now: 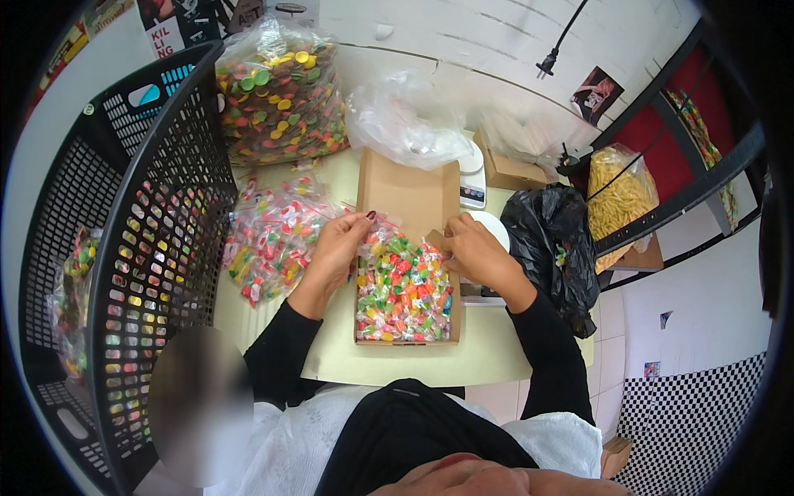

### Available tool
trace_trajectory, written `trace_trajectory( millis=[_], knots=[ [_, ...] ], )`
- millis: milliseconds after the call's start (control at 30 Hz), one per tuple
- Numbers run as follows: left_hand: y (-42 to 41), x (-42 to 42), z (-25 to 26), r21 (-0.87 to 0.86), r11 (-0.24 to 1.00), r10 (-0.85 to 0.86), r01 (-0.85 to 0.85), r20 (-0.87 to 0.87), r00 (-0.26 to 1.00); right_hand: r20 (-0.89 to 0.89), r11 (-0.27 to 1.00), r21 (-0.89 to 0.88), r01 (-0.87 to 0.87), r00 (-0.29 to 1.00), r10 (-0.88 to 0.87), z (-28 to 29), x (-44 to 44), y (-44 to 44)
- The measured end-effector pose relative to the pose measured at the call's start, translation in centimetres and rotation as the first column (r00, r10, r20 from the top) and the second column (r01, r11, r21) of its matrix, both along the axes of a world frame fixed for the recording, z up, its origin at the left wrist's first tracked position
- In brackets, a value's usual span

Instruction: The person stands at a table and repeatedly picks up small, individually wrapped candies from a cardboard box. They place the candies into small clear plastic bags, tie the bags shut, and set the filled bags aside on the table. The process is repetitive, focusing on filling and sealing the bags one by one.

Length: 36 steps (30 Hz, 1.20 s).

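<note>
An open cardboard box (406,186) lies in front of me, its lid folded back. Wrapped candies (403,291) in twisted clear wrappers fill its lower half. At the box's left wall, my left hand (335,257) pinches the top of a small clear zip bag (386,224) with a red seal line, which lies over the upper candies. My right hand (474,251) is at the right wall, fingers curled down by a brown cardboard flap (435,240). Whether it grips the flap is hidden. Left of the box, several small zip bags of candies (279,229) are heaped together.
A tall black plastic basket (167,155) holding candy bags stands left. Behind are a large bag of colourful sweets (282,99), crumpled clear plastic (403,118) and a white scale (472,189). A black plastic bag (546,248) lies right; a plug (547,65) hangs above.
</note>
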<state>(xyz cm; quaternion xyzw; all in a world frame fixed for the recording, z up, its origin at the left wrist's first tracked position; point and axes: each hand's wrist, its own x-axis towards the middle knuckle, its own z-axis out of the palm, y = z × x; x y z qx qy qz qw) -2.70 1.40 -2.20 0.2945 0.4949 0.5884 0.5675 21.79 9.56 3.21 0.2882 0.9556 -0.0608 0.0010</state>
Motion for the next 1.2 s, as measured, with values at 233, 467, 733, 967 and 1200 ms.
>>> trace_trajectory(
  millis=[233, 467, 733, 967, 1200],
  knots=[
    [-0.3, 0.6, 0.5, 0.049, 0.998, -0.030, 0.030, -0.002, 1.000, -0.424, 0.964, -0.267, 0.007, 0.897, -0.124, 3.6, -1.3, 0.4],
    [-0.4, 0.6, 0.9, 0.103, 0.988, -0.114, 0.114, -0.002, 0.993, -0.569, 0.938, -0.336, -0.079, 0.811, -0.135, 4.8, -4.4, 0.4],
    [-0.8, 0.7, 1.8, 0.070, 0.994, -0.087, 0.087, 0.006, 0.996, -0.554, 0.912, -0.396, -0.105, 0.820, -0.146, 4.4, -4.7, 0.7],
    [-1.0, 0.4, 1.1, 0.069, 0.984, -0.169, 0.165, 0.045, 0.985, -0.564, 0.882, -0.422, -0.209, 0.822, -0.075, 3.1, -5.1, 0.6],
    [-1.0, 0.3, 1.1, 0.041, 0.976, -0.216, 0.212, 0.164, 0.963, -0.618, 0.897, -0.364, -0.253, 0.785, -0.029, 2.6, -5.3, 0.8]
  ],
)
